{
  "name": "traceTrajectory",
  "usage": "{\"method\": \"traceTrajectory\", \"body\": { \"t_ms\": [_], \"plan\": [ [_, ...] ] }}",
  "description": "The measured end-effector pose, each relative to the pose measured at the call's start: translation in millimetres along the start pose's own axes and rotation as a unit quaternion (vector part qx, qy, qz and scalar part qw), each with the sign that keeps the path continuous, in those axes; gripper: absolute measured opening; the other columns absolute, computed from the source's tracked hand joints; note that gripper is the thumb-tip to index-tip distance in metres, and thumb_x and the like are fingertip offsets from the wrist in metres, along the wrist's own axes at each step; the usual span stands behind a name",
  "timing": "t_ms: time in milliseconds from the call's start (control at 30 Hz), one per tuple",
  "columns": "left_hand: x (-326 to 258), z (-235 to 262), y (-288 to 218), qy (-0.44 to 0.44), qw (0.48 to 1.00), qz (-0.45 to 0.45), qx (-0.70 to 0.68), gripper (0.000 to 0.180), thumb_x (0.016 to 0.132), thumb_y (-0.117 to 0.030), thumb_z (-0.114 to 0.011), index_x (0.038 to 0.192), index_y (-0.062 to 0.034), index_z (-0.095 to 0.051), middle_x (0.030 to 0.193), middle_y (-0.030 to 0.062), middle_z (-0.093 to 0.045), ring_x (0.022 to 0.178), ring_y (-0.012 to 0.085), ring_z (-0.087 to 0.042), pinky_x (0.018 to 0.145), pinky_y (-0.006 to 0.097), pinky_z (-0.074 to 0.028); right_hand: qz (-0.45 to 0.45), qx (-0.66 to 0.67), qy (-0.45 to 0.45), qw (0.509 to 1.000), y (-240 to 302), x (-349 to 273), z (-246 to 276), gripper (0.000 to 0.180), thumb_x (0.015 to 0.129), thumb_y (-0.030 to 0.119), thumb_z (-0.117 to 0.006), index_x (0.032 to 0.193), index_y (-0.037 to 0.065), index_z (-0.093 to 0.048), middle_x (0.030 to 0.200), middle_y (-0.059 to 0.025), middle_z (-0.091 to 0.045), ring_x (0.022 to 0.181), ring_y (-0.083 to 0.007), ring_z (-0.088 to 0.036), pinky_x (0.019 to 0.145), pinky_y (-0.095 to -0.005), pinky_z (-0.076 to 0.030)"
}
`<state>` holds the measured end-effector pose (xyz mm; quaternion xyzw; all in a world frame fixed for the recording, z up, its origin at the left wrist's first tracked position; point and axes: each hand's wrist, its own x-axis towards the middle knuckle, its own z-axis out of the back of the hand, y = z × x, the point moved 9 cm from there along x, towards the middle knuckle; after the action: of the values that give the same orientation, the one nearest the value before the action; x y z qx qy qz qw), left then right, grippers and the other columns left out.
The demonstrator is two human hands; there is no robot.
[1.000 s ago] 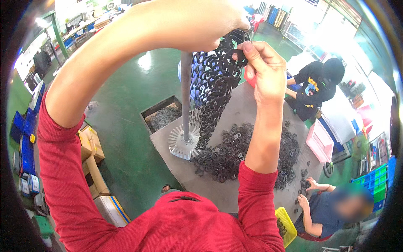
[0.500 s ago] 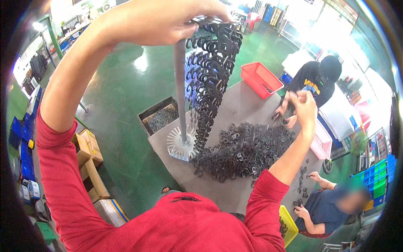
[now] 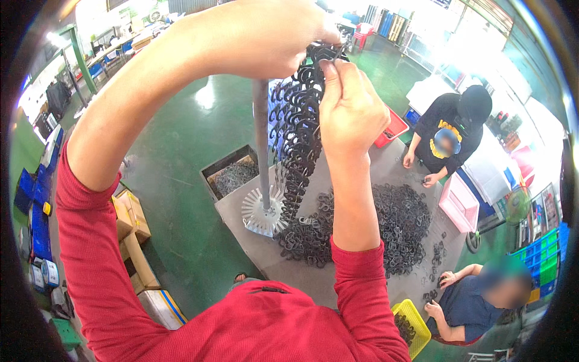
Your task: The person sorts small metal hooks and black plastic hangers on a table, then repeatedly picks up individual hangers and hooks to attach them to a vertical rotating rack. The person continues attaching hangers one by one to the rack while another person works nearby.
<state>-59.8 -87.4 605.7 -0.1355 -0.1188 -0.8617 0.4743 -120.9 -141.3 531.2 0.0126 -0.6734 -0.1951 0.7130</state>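
Note:
Black hook-shaped pieces (image 3: 295,133) hang in tiered rows on a stand with a grey upright pole (image 3: 260,133) and a round slotted base (image 3: 256,211). My left hand (image 3: 286,36) is closed at the top of the stand; what its fingers hold is hidden. Right beside it, my right hand (image 3: 356,111) pinches a small black hook at the top of the rows, thumb and fingers pressed together. Below, a large pile of loose black hooks (image 3: 401,226) covers much of the grey table (image 3: 241,235), partly behind my right forearm.
A box of small metal pieces (image 3: 235,176) adjoins the table's left edge. Red (image 3: 393,128) and pink (image 3: 461,202) bins stand beyond the pile, a yellow basket (image 3: 416,326) nearer. Two co-workers, one in black (image 3: 443,123), one in navy (image 3: 464,295), work along the right side.
My right hand has swung up and left from over the pile to the top of the stand. My left hand has shifted slightly right. The co-worker in black has drawn their hands apart.

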Motion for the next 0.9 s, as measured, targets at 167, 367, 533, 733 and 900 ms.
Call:
{"method": "traceTrajectory", "body": {
  "t_ms": [167,367,533,733,900],
  "plan": [
    [-3.2,-6.5,10.8,0.057,0.997,0.053,-0.007,0.031,0.081,-0.004,-0.050,0.109,0.0074,-0.057,0.103,0.0226,-0.063,0.099,0.0345,-0.060,0.090,0.039,-0.047,-0.296,0.476,0.132,0.818,-61.4,-21.4,-23.2,0.018,0.091,0.019,-0.059,0.089,0.003,-0.067,0.074,-0.0055,-0.065,0.050,-0.0023,-0.042,0.044,-0.0178,-0.029],
    [-26.2,3.5,23.9,-0.014,0.997,0.013,0.077,0.040,0.080,-0.001,-0.047,0.119,0.0052,-0.053,0.120,0.0221,-0.056,0.112,0.0323,-0.055,0.099,0.039,-0.042,-0.341,0.244,0.105,0.902,-166.2,-25.2,67.5,0.022,0.092,0.024,-0.058,0.091,0.004,-0.065,0.073,-0.0023,-0.062,0.051,-0.0030,-0.041,0.046,-0.0177,-0.030],
    [-28.8,13.8,6.0,0.029,0.998,0.058,0.024,0.044,0.079,-0.007,-0.052,0.121,0.0055,-0.051,0.122,0.0233,-0.054,0.113,0.0325,-0.054,0.099,0.040,-0.042,-0.292,-0.406,0.261,0.826,-202.8,-34.3,121.9,0.032,0.082,0.035,-0.065,0.094,0.005,-0.065,0.088,-0.0088,-0.066,0.080,-0.0206,-0.062,0.072,-0.0341,-0.046],
    [-15.7,5.4,11.1,-0.007,0.993,0.009,0.120,0.038,0.078,-0.010,-0.054,0.113,0.0049,-0.056,0.109,0.0233,-0.060,0.105,0.0342,-0.057,0.093,0.038,-0.046,-0.152,0.086,0.115,0.978,-69.2,-7.4,31.0,0.024,0.080,0.016,-0.068,0.101,0.005,-0.063,0.088,-0.0077,-0.064,0.077,-0.0148,-0.061,0.066,-0.0297,-0.050],
    [-2.1,3.9,2.7,0.028,0.999,0.029,0.036,0.019,0.077,-0.005,-0.051,0.090,0.0049,-0.060,0.086,0.0217,-0.062,0.088,0.0375,-0.060,0.081,0.041,-0.048,-0.014,-0.024,0.049,0.998,2.8,3.8,0.5,0.021,0.080,0.015,-0.067,0.100,0.010,-0.063,0.079,-0.0063,-0.064,0.062,-0.0248,-0.060,0.056,-0.0356,-0.049]
  ]
}}
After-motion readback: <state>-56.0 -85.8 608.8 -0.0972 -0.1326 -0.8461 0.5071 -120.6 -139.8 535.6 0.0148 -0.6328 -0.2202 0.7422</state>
